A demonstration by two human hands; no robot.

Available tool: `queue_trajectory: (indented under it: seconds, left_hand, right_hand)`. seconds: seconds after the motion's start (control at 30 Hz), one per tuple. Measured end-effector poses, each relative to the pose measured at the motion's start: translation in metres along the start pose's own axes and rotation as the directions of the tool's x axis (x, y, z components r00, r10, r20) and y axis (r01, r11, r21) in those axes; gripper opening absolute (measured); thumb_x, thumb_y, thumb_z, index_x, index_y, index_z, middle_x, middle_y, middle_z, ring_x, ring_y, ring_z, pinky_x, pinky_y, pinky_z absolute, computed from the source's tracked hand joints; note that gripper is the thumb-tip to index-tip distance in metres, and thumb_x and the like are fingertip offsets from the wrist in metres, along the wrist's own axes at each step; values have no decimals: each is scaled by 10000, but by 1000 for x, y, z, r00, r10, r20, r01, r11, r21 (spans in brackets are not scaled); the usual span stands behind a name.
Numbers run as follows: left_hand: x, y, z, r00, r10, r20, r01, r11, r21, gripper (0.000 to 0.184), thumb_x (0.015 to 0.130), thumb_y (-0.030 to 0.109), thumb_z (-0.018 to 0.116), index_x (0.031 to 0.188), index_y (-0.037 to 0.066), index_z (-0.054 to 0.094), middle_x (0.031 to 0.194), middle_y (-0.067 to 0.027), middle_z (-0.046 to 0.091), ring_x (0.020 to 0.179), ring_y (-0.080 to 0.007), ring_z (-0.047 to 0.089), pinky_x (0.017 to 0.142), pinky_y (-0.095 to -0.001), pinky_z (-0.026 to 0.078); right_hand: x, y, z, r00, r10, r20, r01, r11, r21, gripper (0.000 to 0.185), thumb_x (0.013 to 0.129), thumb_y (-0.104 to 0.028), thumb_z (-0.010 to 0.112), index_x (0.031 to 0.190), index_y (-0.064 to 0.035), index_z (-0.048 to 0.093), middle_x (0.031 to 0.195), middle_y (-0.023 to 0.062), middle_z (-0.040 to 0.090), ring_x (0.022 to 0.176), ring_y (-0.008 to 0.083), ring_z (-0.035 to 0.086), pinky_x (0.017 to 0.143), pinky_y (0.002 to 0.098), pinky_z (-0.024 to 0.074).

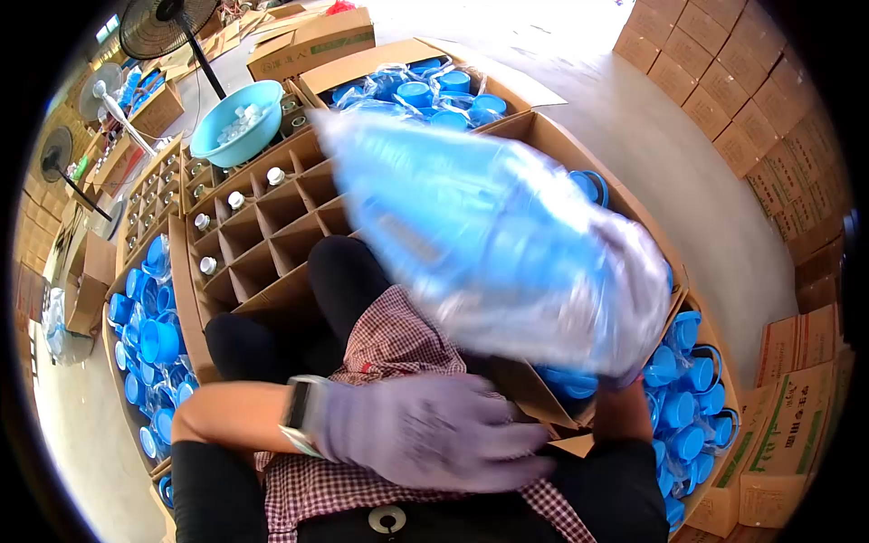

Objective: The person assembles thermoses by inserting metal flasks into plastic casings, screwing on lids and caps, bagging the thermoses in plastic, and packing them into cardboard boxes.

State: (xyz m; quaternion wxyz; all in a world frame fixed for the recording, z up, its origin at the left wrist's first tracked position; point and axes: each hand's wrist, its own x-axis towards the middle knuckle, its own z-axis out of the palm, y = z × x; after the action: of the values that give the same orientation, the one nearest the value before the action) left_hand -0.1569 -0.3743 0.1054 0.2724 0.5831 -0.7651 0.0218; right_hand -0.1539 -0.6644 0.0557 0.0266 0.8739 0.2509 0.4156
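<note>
A clear plastic bag (462, 226) with something blue inside is smeared by motion; the exact kind of its content cannot be made out. My right hand (634, 299), in a pale purple glove, grips the bag at its lower right end. My left hand (434, 434), gloved too, is low over my lap with fingers stretched out, holding nothing. Just past my knees stands a cardboard box with dividers (244, 233). White-capped bottles (237, 200) show in some of its compartments. The bag hides part of this box and of the one at right.
Boxes of blue lidded cups (683, 407) stand at right, with more blue cups (158, 341) at left and others (416, 93) ahead. A turquoise basin (237, 124) holds small white pieces. Fans (169, 23) stand far left; stacked cartons (724, 81) line the right.
</note>
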Motion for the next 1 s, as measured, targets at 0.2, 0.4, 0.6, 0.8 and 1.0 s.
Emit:
queue_trajectory:
  seconds: [0.2,0.4,0.6,0.8,1.0]
  left_hand:
    - [-199,-3,6,286,-868,-406,885,402,-235,387,885,79,703,1259,-10,658,1185,-130,705,981,-243,694,845,-335,573]
    - [-339,57,23,-568,-651,-503,609,78,-789,399,1041,220,598,1379,7,605,1113,-55,683,819,-69,609,728,-202,484]
    - [-344,60,27,-649,-582,-490,601,3,-799,436,1061,285,568,1392,2,593,1109,-59,675,830,-79,624,716,-210,490]
    - [-363,93,46,-723,-514,-461,595,-124,-794,436,1068,288,547,1400,9,592,1107,-63,653,816,-68,588,683,-197,465]
    - [-401,96,52,-830,-443,-339,421,-98,-902,457,1081,284,537,1437,-2,541,1113,-85,639,800,-76,579,674,-190,465]
  right_hand:
    - [-5,125,81,969,239,61,-236,971,-49,581,765,-208,809,1287,-44,616,1310,234,595,1207,450,559,1066,513,448]
    - [44,233,183,870,86,486,-156,982,107,657,708,-39,768,1331,-146,588,1392,197,549,1320,420,512,1102,464,460]
    - [61,268,352,609,113,785,-17,991,-130,753,690,24,701,1380,-255,587,1507,169,468,1389,394,471,1192,446,384]
    - [18,248,474,767,429,477,-423,897,-126,256,897,-158,625,1122,-116,740,1175,207,705,1205,365,632,1004,446,520]
    - [53,125,410,469,228,853,-357,933,-53,989,647,-190,817,1543,-222,400,1590,230,378,1422,477,433,1125,520,459]
